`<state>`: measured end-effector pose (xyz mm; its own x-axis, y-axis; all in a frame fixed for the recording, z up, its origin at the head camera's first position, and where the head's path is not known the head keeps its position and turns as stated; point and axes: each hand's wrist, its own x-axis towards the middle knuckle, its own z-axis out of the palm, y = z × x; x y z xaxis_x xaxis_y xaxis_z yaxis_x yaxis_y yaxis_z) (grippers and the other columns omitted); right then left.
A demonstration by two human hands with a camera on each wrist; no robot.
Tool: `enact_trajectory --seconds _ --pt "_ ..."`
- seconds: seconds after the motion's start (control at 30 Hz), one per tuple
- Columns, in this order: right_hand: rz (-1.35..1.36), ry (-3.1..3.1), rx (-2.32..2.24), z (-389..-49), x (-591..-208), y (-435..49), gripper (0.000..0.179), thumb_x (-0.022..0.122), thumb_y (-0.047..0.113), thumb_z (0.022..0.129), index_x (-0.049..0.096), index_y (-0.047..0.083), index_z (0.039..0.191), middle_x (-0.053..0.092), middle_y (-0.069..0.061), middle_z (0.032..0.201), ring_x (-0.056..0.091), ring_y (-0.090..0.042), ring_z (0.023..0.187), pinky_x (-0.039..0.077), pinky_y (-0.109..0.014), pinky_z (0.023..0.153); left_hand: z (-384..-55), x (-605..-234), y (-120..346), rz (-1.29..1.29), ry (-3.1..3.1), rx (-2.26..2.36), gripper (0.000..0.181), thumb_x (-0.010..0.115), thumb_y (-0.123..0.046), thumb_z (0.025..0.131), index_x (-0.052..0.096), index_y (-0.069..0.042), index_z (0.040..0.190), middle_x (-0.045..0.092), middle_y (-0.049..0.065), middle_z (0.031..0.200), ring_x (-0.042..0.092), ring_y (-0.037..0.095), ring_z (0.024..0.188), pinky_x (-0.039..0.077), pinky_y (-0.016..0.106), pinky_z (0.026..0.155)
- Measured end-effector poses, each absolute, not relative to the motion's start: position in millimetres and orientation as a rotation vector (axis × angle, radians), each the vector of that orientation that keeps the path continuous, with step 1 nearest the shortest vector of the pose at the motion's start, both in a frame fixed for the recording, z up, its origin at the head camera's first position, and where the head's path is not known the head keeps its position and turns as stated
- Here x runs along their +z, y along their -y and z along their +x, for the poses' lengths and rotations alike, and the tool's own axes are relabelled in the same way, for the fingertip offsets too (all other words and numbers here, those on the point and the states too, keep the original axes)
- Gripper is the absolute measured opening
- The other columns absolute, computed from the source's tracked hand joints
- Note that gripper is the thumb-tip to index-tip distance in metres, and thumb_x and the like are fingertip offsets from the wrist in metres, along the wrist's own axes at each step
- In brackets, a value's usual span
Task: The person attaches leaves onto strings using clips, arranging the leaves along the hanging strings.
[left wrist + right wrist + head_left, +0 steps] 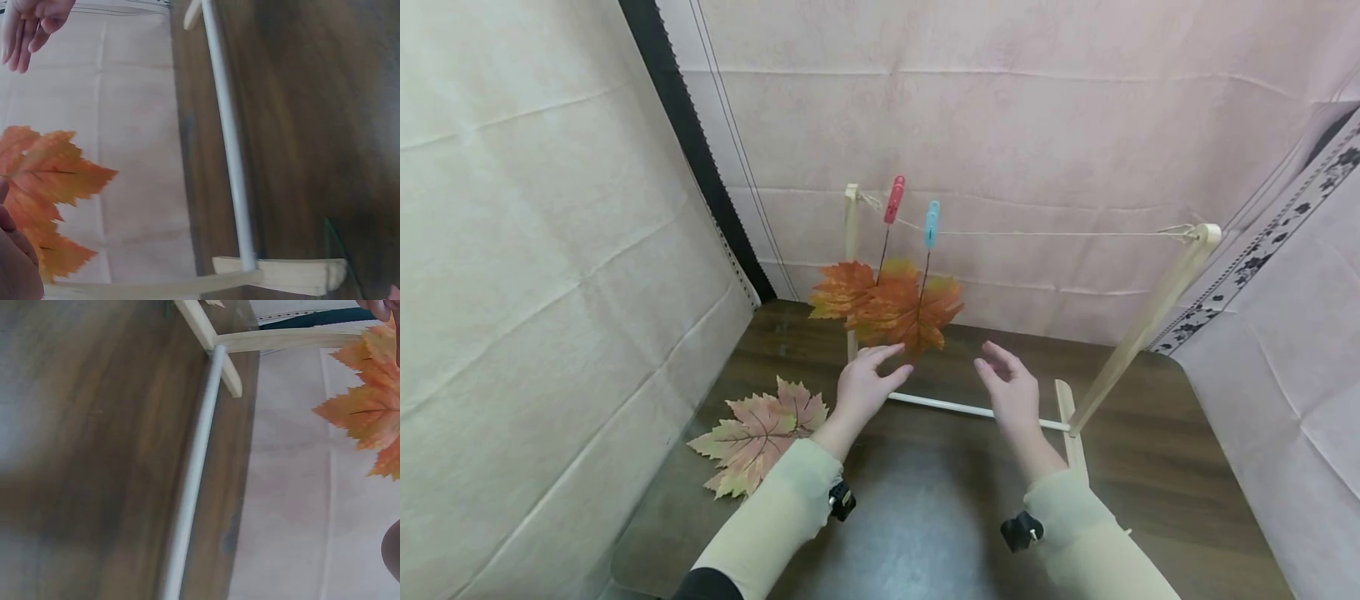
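Two orange artificial maple leaves point(917, 312) hang by their dark stems, overlapping, from a string line point(1045, 234). A red clothespin point(894, 200) and a blue clothespin point(932, 223) clip them there. My left hand point(868, 383) is just below the leaves, fingers extended and thumb apart, with nothing held; whether it touches a leaf edge I cannot tell. To the right of the leaves, my right hand point(1011, 392) is raised with fingers loosely bent around air. In the left wrist view the leaves point(56, 172) hang near the left hand's fingers point(19, 262).
The string is tied between two wooden posts point(1142, 329), joined low down by a white rod point(940, 404). Pinkish-yellow maple leaves point(760, 433) lie on the dark wooden table point(910, 525), left of my left forearm. Pale cloth point(1037, 150) stands behind and at the sides.
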<state>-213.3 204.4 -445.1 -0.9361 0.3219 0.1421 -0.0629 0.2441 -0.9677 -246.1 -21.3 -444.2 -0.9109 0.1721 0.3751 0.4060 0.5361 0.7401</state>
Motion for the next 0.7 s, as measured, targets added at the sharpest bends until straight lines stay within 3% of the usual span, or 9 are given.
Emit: enact_trajectory --seconds 0.33,0.47,0.7 --pt "-0.323 2.244 1.739 -204.2 -468.9 -214.7 0.045 0.065 0.033 0.089 0.058 0.012 0.127 0.059 -0.005 0.124 0.054 -0.013 0.102 0.043 -0.022 0.081 -246.3 -465.9 44.0 -0.442 2.649 -1.261 0.043 0.066 -0.043 0.085 0.063 -0.025 0.123 0.060 0.001 0.126 0.052 0.022 0.118 0.042 0.044 0.094" --pt "-0.333 2.254 1.745 -202.7 -472.5 -220.4 0.046 0.064 0.035 0.089 0.057 0.012 0.129 0.059 -0.003 0.125 0.052 -0.014 0.105 0.042 -0.025 0.084 -246.9 -471.9 51.3 -0.432 2.663 -1.269 0.042 0.067 -0.041 0.085 0.063 -0.023 0.123 0.059 0.003 0.127 0.052 0.024 0.118 0.041 0.045 0.095" --pt "-0.365 2.291 1.681 -195.6 -481.3 -233.9 0.047 0.062 0.036 0.090 0.056 0.012 0.130 0.058 -0.004 0.127 0.052 -0.016 0.109 0.041 -0.020 0.082 -247.7 -485.6 63.6 -0.401 2.649 -1.267 0.041 0.069 -0.038 0.084 0.065 -0.021 0.121 0.062 0.000 0.122 0.057 0.022 0.112 0.045 0.042 0.090"
